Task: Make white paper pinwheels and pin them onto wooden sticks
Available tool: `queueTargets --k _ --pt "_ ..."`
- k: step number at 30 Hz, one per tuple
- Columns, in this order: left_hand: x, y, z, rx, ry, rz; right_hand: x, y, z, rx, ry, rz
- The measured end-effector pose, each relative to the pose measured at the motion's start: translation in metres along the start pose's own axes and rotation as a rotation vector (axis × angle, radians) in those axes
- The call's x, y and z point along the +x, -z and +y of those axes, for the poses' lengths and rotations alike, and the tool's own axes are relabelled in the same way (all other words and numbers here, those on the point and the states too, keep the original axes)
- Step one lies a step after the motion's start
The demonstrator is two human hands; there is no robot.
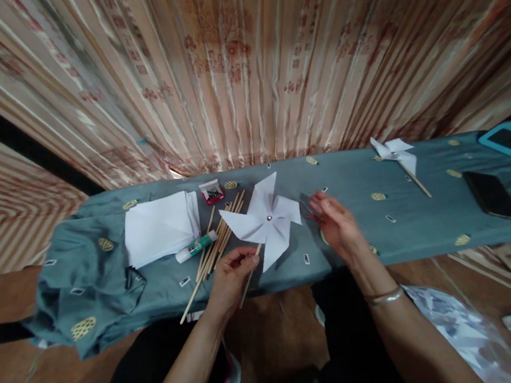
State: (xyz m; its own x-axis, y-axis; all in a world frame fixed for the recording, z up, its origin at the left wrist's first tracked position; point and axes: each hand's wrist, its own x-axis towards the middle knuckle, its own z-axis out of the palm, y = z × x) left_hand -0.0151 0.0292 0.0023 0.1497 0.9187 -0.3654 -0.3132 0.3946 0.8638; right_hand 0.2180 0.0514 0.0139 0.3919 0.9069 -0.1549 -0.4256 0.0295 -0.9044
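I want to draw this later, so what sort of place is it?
Perhaps a craft corner at home: pleated pinkish-brown fabric curtains hang behind a long grey-green patterned cloth, and the left hand holds a white, four-bladed paper pinwheel.

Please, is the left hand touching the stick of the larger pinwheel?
Touching. The head view shows the left hand pinching the stick between thumb and fingers, below the larger pinwheel.
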Motion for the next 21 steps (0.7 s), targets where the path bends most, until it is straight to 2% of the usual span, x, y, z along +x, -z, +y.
queueTargets --k 2,4,7,9,13,21 --pt "0.000 0.002 0.000 0.022 0.004 -0.016 0.003 0.002 -0.014 -0.157 0.105 -0.089" --pt "0.000 0.003 0.000 0.048 0.014 -0.030 0.004 0.001 -0.025 -0.326 0.125 -0.276" --pt "-0.001 0.003 0.000 0.102 0.033 -0.039 0.004 -0.004 -0.032 -0.446 0.048 -0.524" --pt "-0.002 0.002 0.001 0.139 0.045 -0.059 0.002 -0.006 -0.029 -0.447 -0.036 -0.612" --pt "-0.004 0.000 0.003 0.190 0.052 -0.102 -0.003 -0.008 -0.018 -0.400 -0.145 -0.612" --pt "-0.007 -0.001 0.004 0.234 0.037 -0.136 -0.007 -0.008 -0.012 -0.368 -0.186 -0.509"
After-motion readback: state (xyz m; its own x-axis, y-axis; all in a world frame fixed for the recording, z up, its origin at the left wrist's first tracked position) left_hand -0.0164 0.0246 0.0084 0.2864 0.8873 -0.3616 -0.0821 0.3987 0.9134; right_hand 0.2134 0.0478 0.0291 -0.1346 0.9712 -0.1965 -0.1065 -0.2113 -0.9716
